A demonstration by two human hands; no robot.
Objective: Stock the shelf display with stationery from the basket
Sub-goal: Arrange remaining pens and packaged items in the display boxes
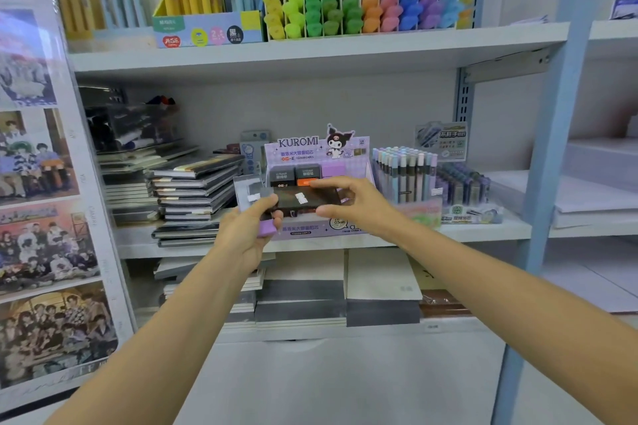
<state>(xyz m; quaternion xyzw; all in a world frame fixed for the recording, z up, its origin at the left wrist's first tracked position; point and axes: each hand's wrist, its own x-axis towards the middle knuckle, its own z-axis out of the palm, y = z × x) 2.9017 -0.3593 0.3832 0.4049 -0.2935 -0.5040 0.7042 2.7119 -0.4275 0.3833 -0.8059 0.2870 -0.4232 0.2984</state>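
A purple Kuromi display box (316, 152) stands on the middle shelf (483, 229), with a few small black and purple lead cases in its top row. In front of it both hands hold a flat black case (303, 198) with white labels. My left hand (250, 229) grips its left end and also holds a purple case (267, 227) under the fingers. My right hand (348, 205) pinches the black case's right end between thumb and fingers. The basket is out of view.
Stacked dark notebooks (193, 193) lie left of the display box. Racks of pens (404, 171) and small cases (462, 183) stand to its right. Highlighters (362, 9) and pens fill the shelf above. A photo-covered panel (38, 183) runs along the left.
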